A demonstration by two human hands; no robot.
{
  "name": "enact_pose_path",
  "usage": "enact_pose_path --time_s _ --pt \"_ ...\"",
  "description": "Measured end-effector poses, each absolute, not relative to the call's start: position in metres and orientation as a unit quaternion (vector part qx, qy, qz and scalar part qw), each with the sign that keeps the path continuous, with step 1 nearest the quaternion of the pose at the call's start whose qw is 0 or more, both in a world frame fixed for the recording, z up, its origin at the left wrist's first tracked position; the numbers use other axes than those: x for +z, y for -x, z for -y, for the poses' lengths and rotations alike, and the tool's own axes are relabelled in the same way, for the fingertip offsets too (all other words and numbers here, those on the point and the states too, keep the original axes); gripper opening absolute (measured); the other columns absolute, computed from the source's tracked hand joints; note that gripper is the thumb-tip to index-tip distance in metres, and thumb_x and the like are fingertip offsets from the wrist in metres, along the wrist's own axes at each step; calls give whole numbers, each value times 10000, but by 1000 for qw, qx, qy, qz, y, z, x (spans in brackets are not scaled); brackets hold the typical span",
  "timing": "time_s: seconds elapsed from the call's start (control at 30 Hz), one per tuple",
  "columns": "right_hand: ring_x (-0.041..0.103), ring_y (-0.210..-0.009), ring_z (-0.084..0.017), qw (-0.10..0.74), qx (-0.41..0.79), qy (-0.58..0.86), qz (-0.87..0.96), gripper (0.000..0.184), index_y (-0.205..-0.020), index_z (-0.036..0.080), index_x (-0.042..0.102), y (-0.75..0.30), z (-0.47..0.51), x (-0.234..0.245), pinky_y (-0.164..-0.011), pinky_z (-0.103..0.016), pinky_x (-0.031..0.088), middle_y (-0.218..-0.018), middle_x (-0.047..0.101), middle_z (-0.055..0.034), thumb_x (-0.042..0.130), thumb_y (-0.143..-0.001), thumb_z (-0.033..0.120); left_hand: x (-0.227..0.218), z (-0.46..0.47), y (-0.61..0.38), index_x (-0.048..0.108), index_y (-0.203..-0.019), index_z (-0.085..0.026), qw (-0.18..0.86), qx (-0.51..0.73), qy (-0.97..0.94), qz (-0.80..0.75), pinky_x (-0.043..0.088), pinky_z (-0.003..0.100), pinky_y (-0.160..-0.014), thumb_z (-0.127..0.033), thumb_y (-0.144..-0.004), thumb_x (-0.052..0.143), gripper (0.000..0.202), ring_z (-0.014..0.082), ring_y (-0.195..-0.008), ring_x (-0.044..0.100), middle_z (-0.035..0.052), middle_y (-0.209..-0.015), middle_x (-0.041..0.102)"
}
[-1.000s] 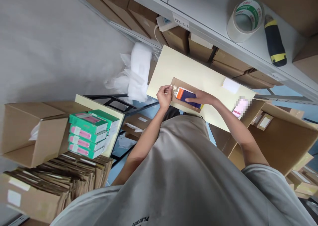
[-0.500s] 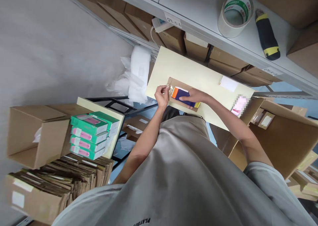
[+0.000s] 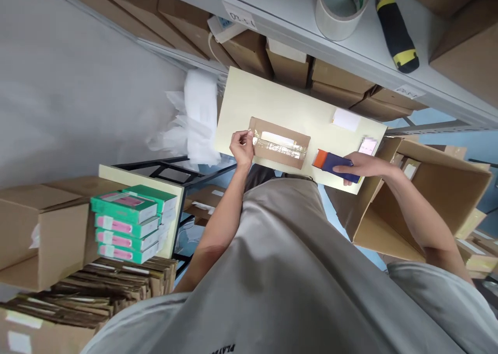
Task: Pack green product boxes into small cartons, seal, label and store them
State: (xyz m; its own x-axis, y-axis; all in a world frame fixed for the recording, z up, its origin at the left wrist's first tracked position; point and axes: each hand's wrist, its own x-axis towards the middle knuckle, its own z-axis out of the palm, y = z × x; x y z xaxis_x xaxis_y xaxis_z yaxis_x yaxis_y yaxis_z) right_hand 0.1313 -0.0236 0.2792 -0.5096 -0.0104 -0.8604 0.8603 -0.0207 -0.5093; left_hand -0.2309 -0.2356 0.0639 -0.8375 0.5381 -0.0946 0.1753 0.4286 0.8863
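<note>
A flat brown cardboard box (image 3: 299, 137) lies on the pale tabletop, a white label on its upper face. Shiny clear tape (image 3: 278, 149) runs lengthwise along the box. At the box's left end, my left hand (image 3: 241, 145) is closed in a pinch on the tape's end. My right hand (image 3: 360, 166) grips a dark blue and orange tape dispenser (image 3: 330, 163), its orange end facing the box and a short gap between them. Whether tape still joins the dispenser to the box, I cannot tell.
The tabletop (image 3: 272, 95) also carries white paper (image 3: 346, 119) and a phone (image 3: 368, 145). A large open carton (image 3: 436, 188) stands right. Green boxes (image 3: 124, 209) and folded cardboard (image 3: 128, 281) are left. A tape roll (image 3: 338, 25) and black-yellow cutter (image 3: 397, 30) lie on the shelf above.
My right hand has moved right with the tape dispenser, off the box, uncovering its label and the tape along it. My left hand stays at the left end. The view has shifted slightly.
</note>
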Motion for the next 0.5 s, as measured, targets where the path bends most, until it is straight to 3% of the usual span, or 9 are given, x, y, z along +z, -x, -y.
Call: enact_pose_path --time_s 0.23,0.5 --pt "814 -782 -290 371 -572 -373 -629 730 -783 210 768 -142 24 243 -707 -362 589 -859 876 -145 768 -862 936 60 235 229 693 -951 -214 182 478 -223 -830 582 290 -881 -430 -1036 789 252 178 -888 672 40 -950 730" --pt "784 -772 -329 353 -471 -399 -703 574 -876 226 769 -128 48 193 -766 -428 574 -688 793 -131 696 -1013 779 75 226 222 672 -938 -206 184 456 -209 -846 585 262 -825 -391 -1017 814 246 162 -853 676 11 -885 691"
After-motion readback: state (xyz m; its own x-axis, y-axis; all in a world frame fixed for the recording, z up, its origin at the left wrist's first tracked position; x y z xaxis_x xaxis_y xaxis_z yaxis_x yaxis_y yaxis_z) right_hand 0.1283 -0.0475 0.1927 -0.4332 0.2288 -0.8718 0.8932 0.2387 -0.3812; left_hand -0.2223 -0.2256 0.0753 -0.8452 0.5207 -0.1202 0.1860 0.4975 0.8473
